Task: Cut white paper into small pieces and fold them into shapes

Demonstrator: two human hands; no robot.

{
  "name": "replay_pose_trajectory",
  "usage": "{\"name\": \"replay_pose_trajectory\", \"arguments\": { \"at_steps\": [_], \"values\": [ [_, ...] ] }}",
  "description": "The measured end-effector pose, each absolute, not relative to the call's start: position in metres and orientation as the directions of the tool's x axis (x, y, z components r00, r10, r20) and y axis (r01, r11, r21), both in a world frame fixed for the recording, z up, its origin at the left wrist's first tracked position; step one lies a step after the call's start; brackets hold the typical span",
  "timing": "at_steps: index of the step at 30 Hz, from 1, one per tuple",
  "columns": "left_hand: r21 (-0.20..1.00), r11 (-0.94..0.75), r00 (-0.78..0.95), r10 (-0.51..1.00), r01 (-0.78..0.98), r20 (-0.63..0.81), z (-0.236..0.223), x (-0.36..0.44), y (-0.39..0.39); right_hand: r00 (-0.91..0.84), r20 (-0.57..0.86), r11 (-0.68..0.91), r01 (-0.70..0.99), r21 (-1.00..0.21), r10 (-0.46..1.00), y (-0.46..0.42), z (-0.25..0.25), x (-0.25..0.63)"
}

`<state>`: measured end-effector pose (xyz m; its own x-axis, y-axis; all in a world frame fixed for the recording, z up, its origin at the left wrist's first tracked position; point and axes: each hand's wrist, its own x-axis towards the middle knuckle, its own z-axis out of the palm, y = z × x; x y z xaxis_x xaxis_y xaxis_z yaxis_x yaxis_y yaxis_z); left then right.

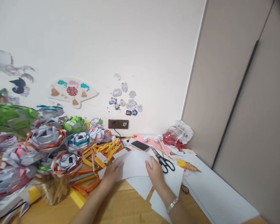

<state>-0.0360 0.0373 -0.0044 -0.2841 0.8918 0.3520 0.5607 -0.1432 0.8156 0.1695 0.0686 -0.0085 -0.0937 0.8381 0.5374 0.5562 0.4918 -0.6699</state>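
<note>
A sheet of white paper [135, 165] is held up slightly bowed between my two hands, above the wooden table. My left hand [112, 172] grips its left edge, thumb on the near face. At the right edge my right hand [155, 170] holds it the same way; the fingers behind the sheet are hidden. Black-handled scissors [164, 162] lie just right of my right hand. More white paper [140, 186] lies under the held sheet. Beyond its far edge rests a phone [140, 145] with a dark screen.
Folded paper flowers [46, 138] crowd the left side. Yellow and orange paper strips [102, 152] lie scattered beside them. A yellow glue gun [186, 165] sits at the right, near a plastic bag with red contents [171, 138]. A cord runs from the wall socket [113, 123].
</note>
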Motion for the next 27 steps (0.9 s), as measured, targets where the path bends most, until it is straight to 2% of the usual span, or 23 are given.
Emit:
{"name": "replay_pose_trajectory", "arguments": {
  "at_steps": [1, 3, 5, 8, 11, 15, 21, 23, 25, 27],
  "values": [
    [0.815, -0.161, -0.284, 0.885, 0.556, 0.369, -0.005, -0.028, 0.036, -0.075, 0.565, 0.493, 0.591, -0.639, 0.822, 0.062, -0.006, 0.162],
    [0.815, -0.201, -0.273, 0.876, 0.544, 0.398, -0.006, -0.013, 0.032, -0.07, 0.633, 0.478, 0.72, -0.503, 0.771, 0.047, -0.001, 0.146],
    [0.812, -0.249, -0.238, 0.875, 0.528, 0.423, -0.007, -0.001, 0.027, -0.164, 0.639, 0.51, 0.759, -0.405, 0.752, 0.032, 0.003, 0.129],
    [0.824, -0.343, -0.155, 0.879, 0.451, 0.451, -0.006, 0.01, 0.019, -0.28, 0.571, 0.544, 0.755, -0.366, 0.772, 0.017, 0.008, 0.113],
    [0.86, -0.372, -0.115, 0.894, 0.35, 0.434, -0.006, 0.012, 0.014, -0.327, 0.522, 0.568, 0.714, -0.409, 0.788, 0.013, 0.008, 0.109],
    [0.876, -0.357, -0.097, 0.909, 0.324, 0.406, -0.005, 0.01, 0.013, -0.376, 0.533, 0.64, 0.584, -0.499, 0.758, 0.018, 0.001, 0.116],
    [0.908, -0.268, -0.22, 0.912, 0.323, 0.347, -0.006, 0.004, 0.021, -0.517, 0.473, 0.653, 0.245, -0.717, 0.713, 0.031, -0.004, 0.134],
    [0.918, -0.263, -0.23, 0.914, 0.295, 0.336, -0.004, 0.002, 0.022, -0.433, 0.53, 0.654, 0.212, -0.726, 0.729, 0.037, 0.0, 0.141],
    [0.93, -0.26, -0.211, 0.925, 0.259, 0.317, -0.002, 0.001, 0.021, -0.202, 0.602, 0.634, 0.295, -0.715, 0.773, 0.042, 0.004, 0.146],
    [0.942, -0.247, -0.195, 0.936, 0.226, 0.293, 0.0, 0.002, 0.019, -0.033, 0.567, 0.542, 0.343, -0.767, 0.823, 0.047, 0.004, 0.149]
  ]
}}
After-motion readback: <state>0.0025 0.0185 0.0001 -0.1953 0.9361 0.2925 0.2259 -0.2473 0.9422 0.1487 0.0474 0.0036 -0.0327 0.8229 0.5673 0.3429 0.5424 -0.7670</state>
